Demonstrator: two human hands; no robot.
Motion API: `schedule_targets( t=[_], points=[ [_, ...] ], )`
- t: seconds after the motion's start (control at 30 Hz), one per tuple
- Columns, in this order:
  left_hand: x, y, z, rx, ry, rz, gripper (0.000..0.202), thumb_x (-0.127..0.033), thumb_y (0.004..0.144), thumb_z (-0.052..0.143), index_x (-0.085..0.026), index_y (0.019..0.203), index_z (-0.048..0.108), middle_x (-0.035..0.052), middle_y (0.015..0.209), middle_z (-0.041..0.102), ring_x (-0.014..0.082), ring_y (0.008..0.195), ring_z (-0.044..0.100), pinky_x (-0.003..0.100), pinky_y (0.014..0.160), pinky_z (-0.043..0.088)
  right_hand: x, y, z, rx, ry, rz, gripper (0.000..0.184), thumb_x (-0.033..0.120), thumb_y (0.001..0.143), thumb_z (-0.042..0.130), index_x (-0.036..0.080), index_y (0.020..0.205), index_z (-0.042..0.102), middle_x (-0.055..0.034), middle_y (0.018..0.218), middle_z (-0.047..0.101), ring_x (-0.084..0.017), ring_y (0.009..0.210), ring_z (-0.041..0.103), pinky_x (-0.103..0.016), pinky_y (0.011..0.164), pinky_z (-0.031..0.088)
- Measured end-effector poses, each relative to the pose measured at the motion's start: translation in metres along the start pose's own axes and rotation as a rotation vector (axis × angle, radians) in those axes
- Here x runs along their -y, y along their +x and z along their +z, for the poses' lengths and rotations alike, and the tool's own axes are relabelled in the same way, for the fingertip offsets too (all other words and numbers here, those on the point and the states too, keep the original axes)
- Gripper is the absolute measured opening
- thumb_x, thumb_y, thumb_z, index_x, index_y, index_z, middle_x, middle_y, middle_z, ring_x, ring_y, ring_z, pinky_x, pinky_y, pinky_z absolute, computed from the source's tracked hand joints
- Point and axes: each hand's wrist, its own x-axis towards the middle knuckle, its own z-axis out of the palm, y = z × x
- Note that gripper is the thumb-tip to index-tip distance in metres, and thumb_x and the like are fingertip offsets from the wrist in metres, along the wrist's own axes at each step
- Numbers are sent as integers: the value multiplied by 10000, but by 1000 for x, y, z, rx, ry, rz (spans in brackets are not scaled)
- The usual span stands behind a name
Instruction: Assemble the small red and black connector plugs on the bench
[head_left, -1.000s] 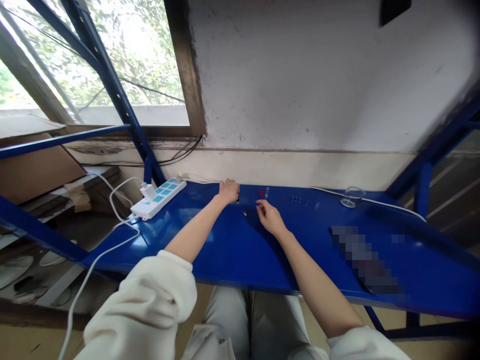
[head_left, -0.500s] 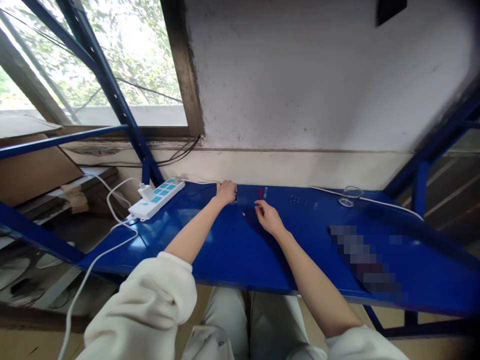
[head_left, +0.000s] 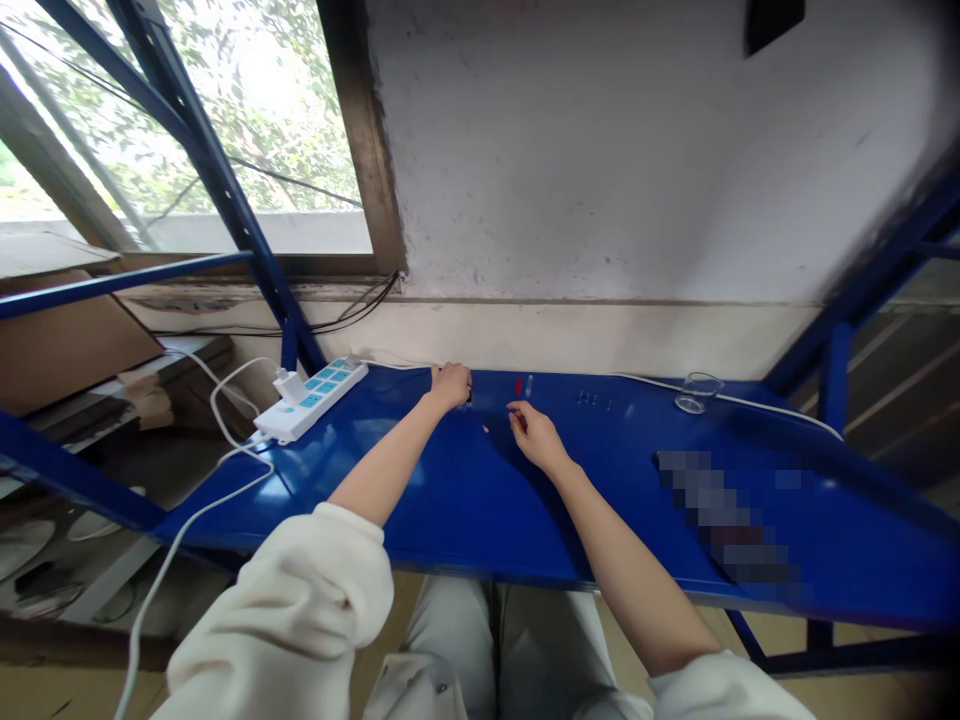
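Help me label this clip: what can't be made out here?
All in the head view:
Dark thing: partly covered by the left hand, whose back hides its grip.
Right hand: too small to tell whether it pinches anything.
Tan bit: too small to identify.
Pixelated thing: mosaic hides it.
Black thing: cut off by the top edge.

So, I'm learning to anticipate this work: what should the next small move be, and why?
Perhaps bring the right hand to the small tan piece: it lies on the blue table close by, while the left hand is at a small dark item.
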Motion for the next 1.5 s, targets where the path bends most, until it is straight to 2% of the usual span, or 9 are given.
schedule_targets(
  t=[0.33, 0.77, 0.9, 1.0, 1.07, 1.17, 1.33, 1.5],
  points=[
    [1, -1, -3, 21, 6, -8, 152, -141, 699, 524, -193, 801, 624, 67, 977, 613, 255, 1009, 482, 445, 870, 280, 0, 0, 0, 5, -20, 19, 292, 266, 840, 364, 184, 1069, 525, -51, 805, 619, -144, 658, 571, -252, 626, 419],
    [5, 1, -2, 57, 31, 6, 191, -190, 707, 569, -213, 893, 606, 72, 1047, 596, 260, 1048, 461, 469, 912, 257, -3, 1, 0, 11, -44, 14, 290, 263, 844, 357, 175, 1066, 522, -51, 806, 622, -142, 653, 569, -242, 595, 405],
    [3, 0, -3, 81, 39, 20, 329, -257, 683, 621, -225, 1007, 571, 84, 1117, 564, 282, 1092, 432, 482, 929, 242, -1, 1, -3, 6, -119, 65, 278, 245, 841, 363, 186, 1053, 533, -57, 833, 623, -153, 693, 575, -252, 613, 404],
    [-10, -6, -3, -27, -5, 143, 418, -290, 746, 560, -222, 1152, 485, 90, 1185, 517, 268, 1132, 403, 450, 946, 243, -2, 1, -5, -17, -240, 141, 260, 207, 831, 373, 168, 1022, 545, -85, 891, 611, -184, 805, 566, -278, 669, 402],
    [-24, -9, 1, -112, -54, 245, 414, -277, 811, 467, -225, 1220, 424, 83, 1235, 480, 239, 1155, 387, 400, 956, 252, -3, 1, -6, -31, -331, 204, 250, 186, 817, 390, 151, 1008, 548, -114, 936, 591, -215, 882, 541, -308, 704, 394],
    [-46, -10, 16, -116, -95, 318, 472, -233, 838, 390, -227, 1305, 320, 79, 1296, 428, 225, 1177, 365, 364, 950, 278, -3, 0, -7, -49, -428, 274, 249, 181, 806, 405, 144, 1006, 549, -143, 993, 559, -248, 946, 499, -349, 729, 380],
    [-69, -2, 49, -30, -98, 212, 594, -180, 821, 348, -239, 1379, 153, 97, 1338, 369, 269, 1163, 371, 424, 897, 330, 0, -1, -8, -45, -480, 292, 246, 181, 803, 402, 147, 992, 557, -142, 997, 559, -253, 948, 483, -359, 724, 370],
    [-78, 3, 64, -13, -89, 121, 572, -147, 812, 332, -222, 1366, 211, 118, 1309, 401, 272, 1148, 383, 448, 903, 315, 2, 0, -9, -39, -485, 279, 254, 181, 810, 388, 151, 991, 563, -142, 1000, 559, -253, 944, 481, -363, 727, 363]
  ],
)
